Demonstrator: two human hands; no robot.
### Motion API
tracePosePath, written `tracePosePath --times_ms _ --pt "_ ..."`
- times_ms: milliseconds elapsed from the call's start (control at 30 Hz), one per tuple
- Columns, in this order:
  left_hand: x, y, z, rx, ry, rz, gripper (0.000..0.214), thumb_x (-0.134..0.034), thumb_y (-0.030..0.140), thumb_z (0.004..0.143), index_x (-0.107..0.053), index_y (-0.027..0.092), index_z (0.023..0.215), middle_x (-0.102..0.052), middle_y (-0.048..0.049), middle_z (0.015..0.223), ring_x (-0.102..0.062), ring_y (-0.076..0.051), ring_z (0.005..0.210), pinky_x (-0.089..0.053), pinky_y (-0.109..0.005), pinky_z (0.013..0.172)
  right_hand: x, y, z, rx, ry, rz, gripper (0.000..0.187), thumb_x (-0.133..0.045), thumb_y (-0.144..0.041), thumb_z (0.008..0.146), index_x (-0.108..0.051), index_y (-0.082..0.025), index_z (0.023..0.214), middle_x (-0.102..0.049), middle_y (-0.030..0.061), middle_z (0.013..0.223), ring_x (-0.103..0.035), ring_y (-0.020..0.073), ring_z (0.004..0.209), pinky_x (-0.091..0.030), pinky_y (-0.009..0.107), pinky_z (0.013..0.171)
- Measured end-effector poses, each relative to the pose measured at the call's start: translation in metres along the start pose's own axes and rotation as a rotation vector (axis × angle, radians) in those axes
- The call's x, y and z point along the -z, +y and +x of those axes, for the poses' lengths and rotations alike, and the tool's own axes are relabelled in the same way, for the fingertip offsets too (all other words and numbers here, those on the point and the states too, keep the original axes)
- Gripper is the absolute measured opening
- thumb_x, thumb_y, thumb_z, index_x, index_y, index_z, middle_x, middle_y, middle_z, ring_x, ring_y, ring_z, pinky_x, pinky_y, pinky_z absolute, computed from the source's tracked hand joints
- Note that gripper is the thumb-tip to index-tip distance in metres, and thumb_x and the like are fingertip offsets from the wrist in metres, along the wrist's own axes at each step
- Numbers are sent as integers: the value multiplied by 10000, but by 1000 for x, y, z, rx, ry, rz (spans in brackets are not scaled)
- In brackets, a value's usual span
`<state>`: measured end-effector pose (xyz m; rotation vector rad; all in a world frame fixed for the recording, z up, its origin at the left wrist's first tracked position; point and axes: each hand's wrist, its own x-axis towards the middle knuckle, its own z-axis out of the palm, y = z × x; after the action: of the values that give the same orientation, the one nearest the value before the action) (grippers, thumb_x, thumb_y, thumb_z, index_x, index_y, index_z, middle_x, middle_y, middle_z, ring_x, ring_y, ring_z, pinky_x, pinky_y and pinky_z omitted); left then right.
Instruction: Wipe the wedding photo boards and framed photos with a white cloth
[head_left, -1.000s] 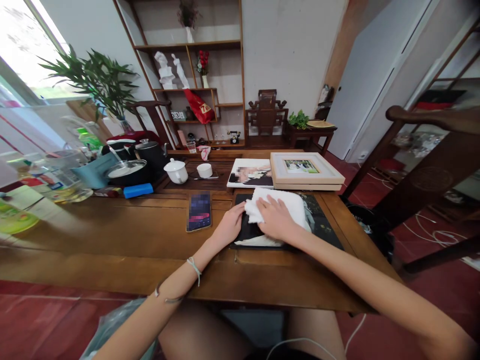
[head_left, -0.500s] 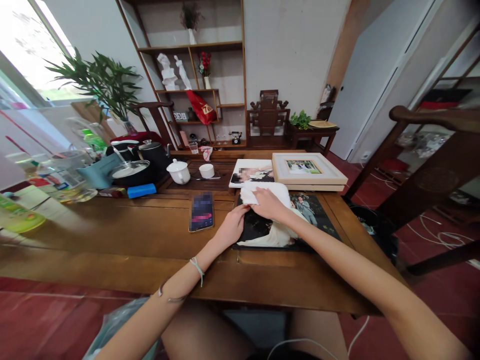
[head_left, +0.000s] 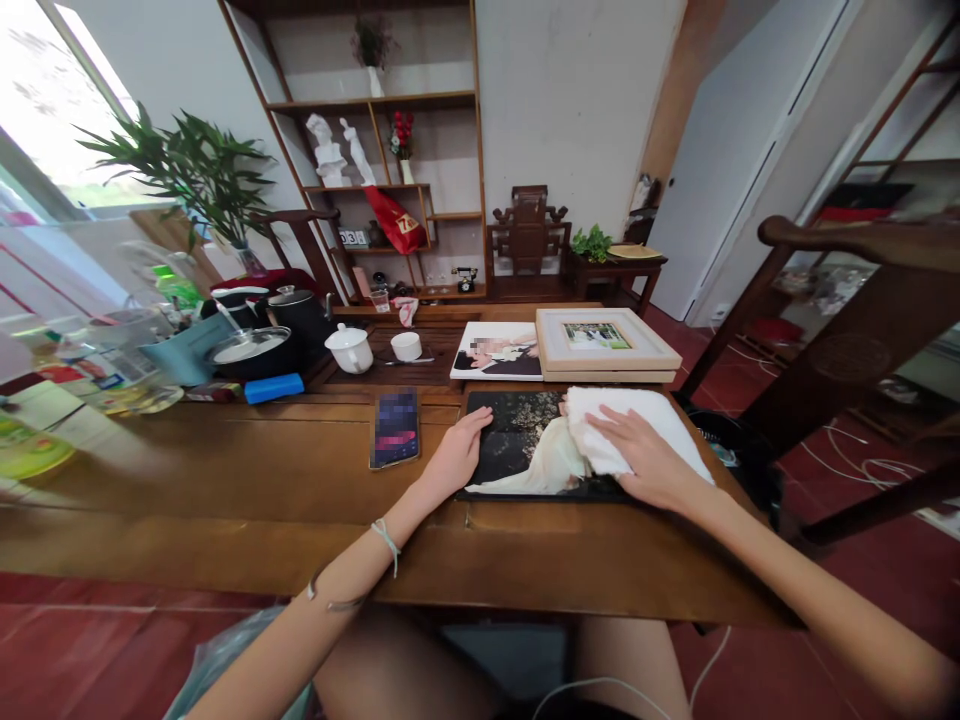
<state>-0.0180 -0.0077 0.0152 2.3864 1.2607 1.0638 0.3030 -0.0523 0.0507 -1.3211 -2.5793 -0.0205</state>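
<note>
left hand (head_left: pixel 457 455): loosely open, on left edge of dark rectangular photo panel (head_left: pixel 517 445) | right hand (head_left: pixel 649 462): spread wide atop white fluffy cloth (head_left: pixel 664 408) covering panel's right part

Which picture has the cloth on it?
The dark photo panel nearest the person: the white cloth covers its right part. The white-edged print and framed picture have none.

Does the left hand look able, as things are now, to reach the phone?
Probably yes: the left hand rests at the left edge of the dark photo panel, the phone lies just to its left, and nothing visible stands between them.
</note>
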Motion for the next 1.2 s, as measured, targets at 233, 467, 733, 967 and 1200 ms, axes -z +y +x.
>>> tracePosePath --times_ms 233,467,733,967,1200 --pt "1 -1 1 -5 -35 35 392 -347 82 900 -620 92 1180 -587 -152 1317 -520 -225 1268 -402 -448 1102 10 -71 -49 186 -86 18 989 -465 -80 522 -281 -175 1489 -284 50 1552 -100 283 1455 -103 543 1158" --pt "0 -4 0 -32 1 -11 375 -352 98 906 -634 104 1154 -596 -155 1304 -536 -235 1252 -422 -465 1084 -1 -3 4 36 -7 9 852 -481 -108 594 -384 -147 1439 -400 103 1490 -272 292 1409 -197 552 1134" --pt "1 -3 -1 -17 -3 -36 373 -355 101 909 -636 119 1154 -593 -144 1311 -527 -233 1261 -417 -462 1089 -7 57 47 -73 56 -54 727 -449 -136 666 -442 -84 1391 -465 153 1436 -377 309 1356 -294 522 1104" --pt "1 -2 0 -12 -19 2 384 -337 100 911 -630 92 1160 -586 -157 1316 -524 -227 1264 -413 -442 1096 0 -6 4 26 10 -56 843 -460 -104 584 -406 -136 1425 -418 99 1480 -282 310 1400 -199 564 1126" --pt "0 -4 1 -23 -11 9 378 -345 109 912 -630 124 1160 -597 -136 1308 -535 -220 1254 -422 -456 1087 11 -69 -34 234 -108 10 997 -480 -86 509 -293 -180 1484 -271 51 1558 -105 279 1454 -94 537 1158"
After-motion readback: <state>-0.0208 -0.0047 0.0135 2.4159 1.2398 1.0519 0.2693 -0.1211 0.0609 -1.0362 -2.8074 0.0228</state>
